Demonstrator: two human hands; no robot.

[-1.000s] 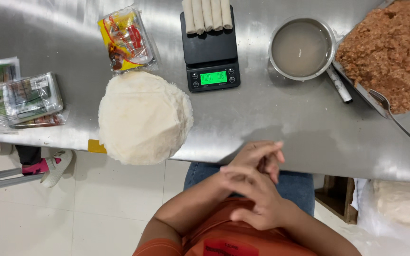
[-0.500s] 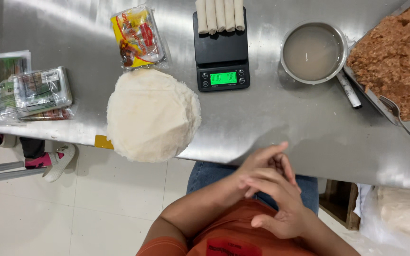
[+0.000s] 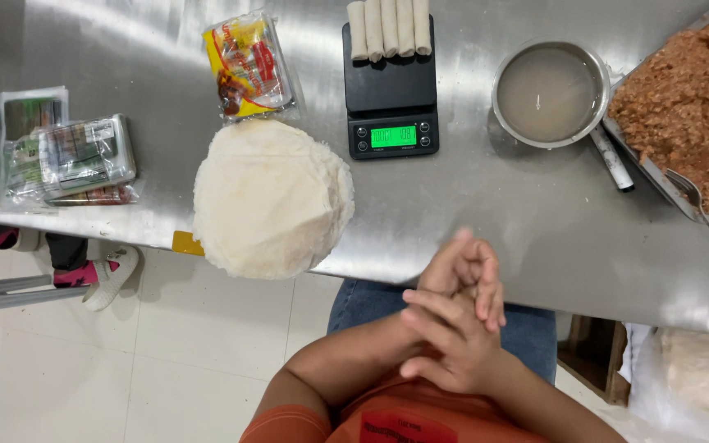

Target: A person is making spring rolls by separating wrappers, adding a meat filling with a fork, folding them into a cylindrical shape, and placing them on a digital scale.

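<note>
My left hand (image 3: 465, 271) and my right hand (image 3: 441, 349) are pressed together at the near edge of the steel table (image 3: 469, 213), holding nothing. The right hand's fingers lie across the left hand and point left. A stack of round white wrappers (image 3: 271, 195) sits to the left of my hands and overhangs the table edge. Behind it, a black digital scale (image 3: 392, 92) carries several rolled spring rolls (image 3: 389, 26).
A metal bowl of cloudy liquid (image 3: 548, 92) and a marker (image 3: 612, 159) lie right of the scale. A tray of brown minced filling (image 3: 687, 107) with a fork (image 3: 703, 212) is at the far right. Plastic packets (image 3: 248, 66) (image 3: 67, 157) lie at the left.
My hands have slid over each other, staying clasped at the table edge. The view has shifted, so the table's things sit a little further right in the picture.
</note>
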